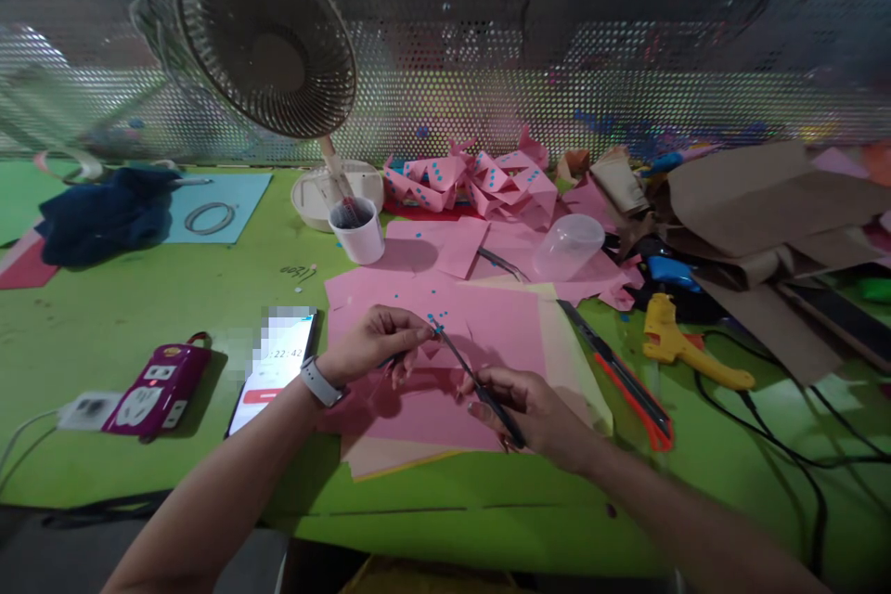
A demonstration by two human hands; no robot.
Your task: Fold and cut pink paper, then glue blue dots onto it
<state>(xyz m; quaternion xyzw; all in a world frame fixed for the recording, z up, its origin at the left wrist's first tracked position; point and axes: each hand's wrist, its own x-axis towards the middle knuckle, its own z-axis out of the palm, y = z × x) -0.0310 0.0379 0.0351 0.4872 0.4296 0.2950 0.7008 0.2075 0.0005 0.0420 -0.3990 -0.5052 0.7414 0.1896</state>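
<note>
My right hand (519, 408) is closed around a slim dark pointed tool (497, 408); whether it is tweezers or scissors I cannot tell. Its narrow tip reaches the fingertips of my left hand (390, 343). The thumb and forefinger of that hand are pinched together over something too small to name. Tiny blue pieces (440, 317) lie scattered beside the tip. Both hands are above pink paper sheets (432, 297), which overlap a pale yellow sheet (577, 371). My left wrist wears a pale watch band (320, 382).
Folded pink paper pieces with blue dots (480, 176) are piled behind. A fan (271, 46), white cup (358, 232) and clear plastic cup (571, 244) stand nearby. A phone (275, 367) lies left; a box cutter (623, 380) and yellow glue gun (686, 348) with cables lie right.
</note>
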